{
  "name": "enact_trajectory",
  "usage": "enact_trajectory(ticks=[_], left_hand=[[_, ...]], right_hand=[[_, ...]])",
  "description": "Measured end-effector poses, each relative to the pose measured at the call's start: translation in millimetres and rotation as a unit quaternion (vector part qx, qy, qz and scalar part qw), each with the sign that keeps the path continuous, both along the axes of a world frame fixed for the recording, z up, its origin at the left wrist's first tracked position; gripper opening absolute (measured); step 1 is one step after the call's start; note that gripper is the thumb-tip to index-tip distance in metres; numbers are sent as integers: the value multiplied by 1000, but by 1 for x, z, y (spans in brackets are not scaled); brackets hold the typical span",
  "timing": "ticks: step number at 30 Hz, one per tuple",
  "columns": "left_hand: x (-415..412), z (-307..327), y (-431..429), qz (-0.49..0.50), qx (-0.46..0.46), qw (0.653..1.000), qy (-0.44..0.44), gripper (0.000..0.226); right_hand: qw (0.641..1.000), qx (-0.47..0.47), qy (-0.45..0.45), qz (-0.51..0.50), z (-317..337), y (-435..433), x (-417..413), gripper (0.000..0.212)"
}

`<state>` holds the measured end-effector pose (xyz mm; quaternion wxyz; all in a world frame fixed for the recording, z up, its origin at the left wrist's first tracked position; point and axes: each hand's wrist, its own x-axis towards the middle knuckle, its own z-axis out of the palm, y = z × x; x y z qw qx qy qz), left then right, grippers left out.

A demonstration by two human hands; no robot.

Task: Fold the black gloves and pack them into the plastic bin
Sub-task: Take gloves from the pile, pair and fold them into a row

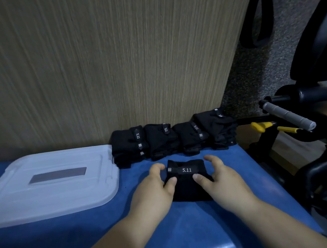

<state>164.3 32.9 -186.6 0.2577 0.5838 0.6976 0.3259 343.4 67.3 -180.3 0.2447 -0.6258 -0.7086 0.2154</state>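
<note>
L hand (160,182) + R hand (220,180) each pinch one side of the folded black fabric glove w/ white "5.11" strap (188,189), thumbs on top, fingers curled round its far edge. Glove lies on the blue padded surface (108,219), just in front of the row of folded black gloves (172,141). Risk: lifted by the edges only, the fold prob. springs open; translucent white plastic bin (51,196) to my left looks lid-on, so I'd need to free a hand.
</note>
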Motion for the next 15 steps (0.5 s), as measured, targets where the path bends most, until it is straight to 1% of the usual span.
enact_trajectory(ticks=[3,4,5,7,8,9,11,13,14,15], left_hand=[[5,-4,3,19,31,998,56,40],[6,-4,3,25,44,996,76,41],[7,-5,2,28,64,993,97,43],[9,-4,-2,18,133,981,138,44],[11,-2,-5,-3,161,975,152,45],[13,1,-8,-34,168,971,167,47],[16,0,-12,-100,116,968,200,52],[16,-4,-13,-136,58,963,226,76],[15,-7,-12,-147,32,960,238,85],[14,-10,-11,-155,10,956,249,88]], right_hand=[[993,68,-97,-11,2,-6,-5,60],[989,91,-117,-6,1,-7,-6,62],[986,112,-119,14,0,-7,-6,62],[979,143,-108,95,-2,-5,-4,63],[972,150,-111,139,-3,-4,-3,63],[966,149,-123,173,-4,-2,-2,63],[960,123,-148,205,-4,1,-2,61],[962,72,-158,211,-4,2,-1,56],[964,47,-160,207,-4,3,-1,53],[965,28,-163,204,-4,3,0,52]])
